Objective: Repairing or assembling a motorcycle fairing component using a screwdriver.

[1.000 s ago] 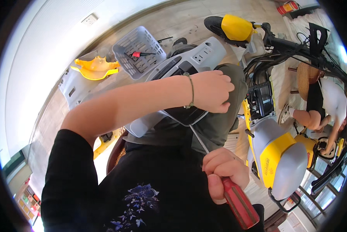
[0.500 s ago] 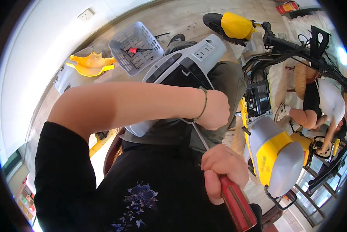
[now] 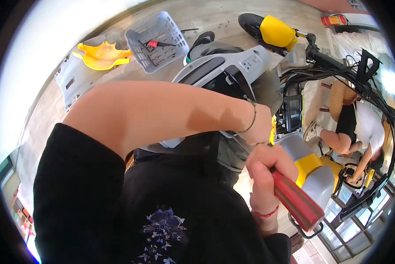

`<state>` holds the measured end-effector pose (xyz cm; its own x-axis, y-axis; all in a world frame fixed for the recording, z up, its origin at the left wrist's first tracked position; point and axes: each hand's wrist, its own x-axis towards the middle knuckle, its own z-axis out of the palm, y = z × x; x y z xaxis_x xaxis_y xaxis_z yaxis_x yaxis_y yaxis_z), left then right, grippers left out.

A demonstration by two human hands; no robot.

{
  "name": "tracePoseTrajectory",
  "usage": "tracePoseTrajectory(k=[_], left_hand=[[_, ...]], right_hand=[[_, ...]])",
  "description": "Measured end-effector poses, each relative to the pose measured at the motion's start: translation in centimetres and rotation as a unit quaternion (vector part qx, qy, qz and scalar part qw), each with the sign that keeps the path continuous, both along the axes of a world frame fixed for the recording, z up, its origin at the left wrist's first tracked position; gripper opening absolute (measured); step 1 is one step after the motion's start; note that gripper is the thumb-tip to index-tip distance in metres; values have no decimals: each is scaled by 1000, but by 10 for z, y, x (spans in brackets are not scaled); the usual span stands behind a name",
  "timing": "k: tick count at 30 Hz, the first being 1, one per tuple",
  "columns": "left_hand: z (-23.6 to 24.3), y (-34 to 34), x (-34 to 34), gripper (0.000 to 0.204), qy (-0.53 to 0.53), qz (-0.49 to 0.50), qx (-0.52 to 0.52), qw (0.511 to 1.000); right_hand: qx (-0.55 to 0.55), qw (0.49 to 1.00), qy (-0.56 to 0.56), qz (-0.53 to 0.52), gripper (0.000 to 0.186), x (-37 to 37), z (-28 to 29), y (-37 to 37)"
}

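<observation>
A screwdriver with a red handle (image 3: pixel 299 200) is gripped in my right hand (image 3: pixel 268 174), its handle pointing down to the right. The shaft is hidden behind the hands. Just above, my left hand (image 3: pixel 260 125) is closed in a fist nearly touching the right one, and whatever its fingers hold is hidden. My left forearm crosses in front of a grey and black plastic scooter panel (image 3: pixel 235 60) resting across my lap. That forearm covers the panel's lower part.
On the floor at the far left are a grey basket (image 3: pixel 128 39) with a red-and-black tool (image 3: pixel 152 43) inside, and a yellow shell (image 3: pixel 103 56). A partly stripped yellow scooter (image 3: pixel 309 165) stands close on my right. Beyond it another person (image 3: pixel 368 125) bends over yellow parts.
Both hands have shifted right and drawn closer together. The screwdriver's handle has moved right and upward. Its shaft, visible between the hands before, is now hidden. The view has shifted slightly.
</observation>
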<state>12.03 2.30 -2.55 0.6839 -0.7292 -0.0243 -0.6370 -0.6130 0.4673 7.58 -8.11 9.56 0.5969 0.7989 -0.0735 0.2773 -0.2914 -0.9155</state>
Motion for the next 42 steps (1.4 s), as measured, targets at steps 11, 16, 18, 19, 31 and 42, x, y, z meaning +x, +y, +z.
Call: tracePoseTrajectory(k=[11,16,18,19,31,42], left_hand=[[0,-3,-10,22,-33,-9,-12,999],[-9,-2,-12,22,-96,-32,-31,994],[-10,-5,-11,23,-97,-31,-26,994],[-11,-4,-12,23,-98,-24,-18,995],[-1,-1,-8,19,-82,-93,43,991],[-21,-31,-10,18,-33,-83,92,992]], right_hand=[[131,983,-86,95,19,-31,-15,-50],[179,975,-92,99,14,-30,-15,-59],[183,976,-81,84,14,-28,-16,-58],[190,976,-69,75,15,-27,-18,-58],[178,984,8,28,12,-22,-15,-57],[161,982,93,-35,9,-13,-19,-38]])
